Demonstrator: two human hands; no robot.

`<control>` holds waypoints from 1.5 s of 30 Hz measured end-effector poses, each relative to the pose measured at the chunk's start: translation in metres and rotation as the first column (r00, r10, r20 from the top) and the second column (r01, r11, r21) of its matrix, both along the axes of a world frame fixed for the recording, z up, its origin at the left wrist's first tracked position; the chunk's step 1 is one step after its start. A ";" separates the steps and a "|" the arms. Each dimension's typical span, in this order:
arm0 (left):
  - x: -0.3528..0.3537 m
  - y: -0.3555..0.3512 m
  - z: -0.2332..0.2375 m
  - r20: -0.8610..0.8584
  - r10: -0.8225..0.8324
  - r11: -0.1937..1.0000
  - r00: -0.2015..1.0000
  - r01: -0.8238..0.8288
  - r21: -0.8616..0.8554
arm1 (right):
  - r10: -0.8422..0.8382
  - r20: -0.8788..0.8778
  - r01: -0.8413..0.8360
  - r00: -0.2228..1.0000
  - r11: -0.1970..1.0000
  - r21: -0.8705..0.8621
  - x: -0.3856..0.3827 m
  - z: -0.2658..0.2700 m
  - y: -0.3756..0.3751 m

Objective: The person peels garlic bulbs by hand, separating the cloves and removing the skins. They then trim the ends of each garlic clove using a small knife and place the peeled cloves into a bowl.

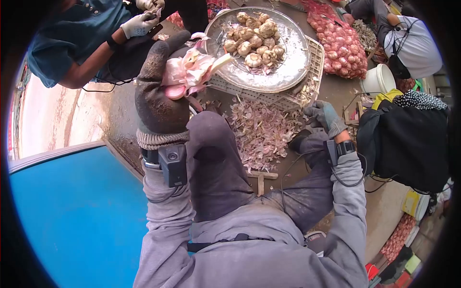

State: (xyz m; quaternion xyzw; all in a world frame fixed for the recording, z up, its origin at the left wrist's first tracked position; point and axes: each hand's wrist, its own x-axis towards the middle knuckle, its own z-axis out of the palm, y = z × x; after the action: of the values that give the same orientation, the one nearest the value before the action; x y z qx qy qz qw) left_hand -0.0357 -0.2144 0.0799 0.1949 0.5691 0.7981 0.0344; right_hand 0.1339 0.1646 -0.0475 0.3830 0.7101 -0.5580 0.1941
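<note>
My left hand (161, 91), in a dirt-darkened knit glove, is raised over my left knee. Its fingers are closed around a partly broken garlic bulb (188, 72) with loose pinkish-white skins and a pale stem pointing right. Beside my right knee is my right hand (322, 117), in a grey-green glove, with the fingers curled in. Whether anything is inside those fingers is too small to tell. Ahead, a round metal tray (293, 72) bears a pile of whole garlic bulbs (254, 38) and rests on a plastic crate (314, 57).
Garlic peelings (259, 134) cover the ground between my knees. Net sacks of garlic (338, 45) and a white bucket (379, 79) stand at right. A co-worker's gloved hand (139, 25) is at upper left. A blue panel (77, 211) and a black-draped thing (408, 144) flank me.
</note>
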 end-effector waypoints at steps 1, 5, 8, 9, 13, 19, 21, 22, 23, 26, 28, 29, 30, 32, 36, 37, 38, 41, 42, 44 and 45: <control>-0.003 0.014 -0.001 -0.001 -0.010 1.000 1.000 0.010 0.003 | -0.010 -0.001 0.010 1.000 1.000 0.003 -0.003 -0.018 0.015; -0.012 0.067 -0.017 -0.123 -0.062 0.974 0.990 0.033 -0.225 | 0.143 0.092 -0.163 0.985 0.952 0.258 -0.013 -0.061 0.050; -0.019 0.105 -0.032 -0.212 -0.120 0.920 0.970 0.028 -0.391 | 0.107 0.086 -0.125 0.991 0.960 0.251 -0.024 -0.064 0.056; -0.021 0.119 -0.038 -0.242 -0.146 0.895 0.959 0.024 -0.445 | 0.125 0.092 -0.148 0.988 0.936 0.320 -0.031 -0.057 0.054; -0.016 0.159 -0.061 -0.327 -0.220 0.809 0.919 -0.015 -0.587 | 0.289 0.121 -0.302 0.950 0.738 0.603 -0.025 -0.058 0.063; -0.003 0.185 -0.072 -0.253 -0.260 0.856 0.932 0.102 -0.507 | -0.157 -0.500 0.199 0.852 0.980 0.031 -0.036 0.078 0.011; 0.004 0.194 -0.076 -0.273 -0.303 0.832 0.913 0.114 -0.543 | -0.140 -0.641 0.193 0.754 0.981 0.013 -0.037 0.104 -0.026; 0.007 0.199 -0.082 -0.289 -0.337 0.809 0.896 0.119 -0.575 | 0.092 -0.602 0.083 0.793 0.963 0.257 -0.035 0.100 -0.029; 0.012 0.206 -0.087 -0.136 -0.389 0.842 0.911 0.292 -0.454 | 0.172 -0.611 0.078 0.773 0.929 0.361 -0.036 0.095 -0.033; 0.028 0.218 -0.083 0.516 -0.604 0.795 0.608 0.419 0.438 | 0.010 -0.678 0.162 0.735 0.968 0.191 -0.034 0.068 -0.029; 0.030 0.219 -0.067 0.546 -0.705 0.709 0.453 0.420 0.567 | -0.228 -0.683 0.236 0.693 0.968 -0.084 -0.032 0.067 -0.016; 0.034 0.219 -0.057 0.468 -0.696 0.718 0.545 0.552 0.425 | -0.336 -0.681 0.239 0.651 0.942 -0.236 -0.031 0.074 -0.010; 0.038 0.220 -0.052 0.371 -0.693 0.716 0.618 0.650 0.254 | -0.445 -0.660 0.234 0.605 0.892 -0.386 -0.029 0.078 -0.004; 0.041 0.230 -0.065 0.240 -0.677 0.733 0.696 0.665 0.141 | -0.401 -0.666 0.231 0.629 0.914 -0.332 -0.025 0.080 0.008; 0.042 0.234 -0.077 0.127 -0.567 0.812 0.814 0.579 -0.082 | -0.256 -0.593 0.186 0.764 0.966 -0.177 -0.021 0.086 0.008; 0.042 0.232 -0.072 0.153 -0.563 0.805 0.812 0.580 -0.120 | -0.171 -0.648 0.203 0.742 0.979 -0.026 -0.021 0.086 0.004; 0.042 0.231 -0.069 0.178 -0.556 0.799 0.812 0.581 -0.156 | -0.171 -0.648 0.201 0.742 0.979 -0.028 -0.021 0.089 -0.001; 0.047 0.230 -0.070 0.228 -0.525 0.813 0.820 0.562 -0.154 | -0.008 -0.719 0.210 0.695 0.959 0.192 -0.022 0.091 -0.007; 0.048 0.231 -0.071 0.229 -0.523 0.813 0.821 0.561 -0.154 | -0.061 -0.698 0.196 0.713 0.974 0.115 -0.021 0.084 -0.007; 0.048 0.229 -0.074 0.135 -0.515 0.789 0.846 0.530 -0.312 | -0.114 -0.670 0.181 0.734 0.983 0.031 -0.020 0.078 -0.006; 0.048 0.229 -0.075 0.182 -0.520 0.769 0.835 0.550 -0.326 | -0.109 -0.663 0.158 0.740 0.987 0.014 -0.019 0.077 -0.004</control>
State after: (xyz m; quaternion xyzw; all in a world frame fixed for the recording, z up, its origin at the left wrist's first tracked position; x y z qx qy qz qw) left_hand 0.0124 0.0150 0.0049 0.3061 0.6262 0.6422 0.3189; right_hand 0.1145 0.1602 0.0292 0.2176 0.7223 -0.6448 -0.1229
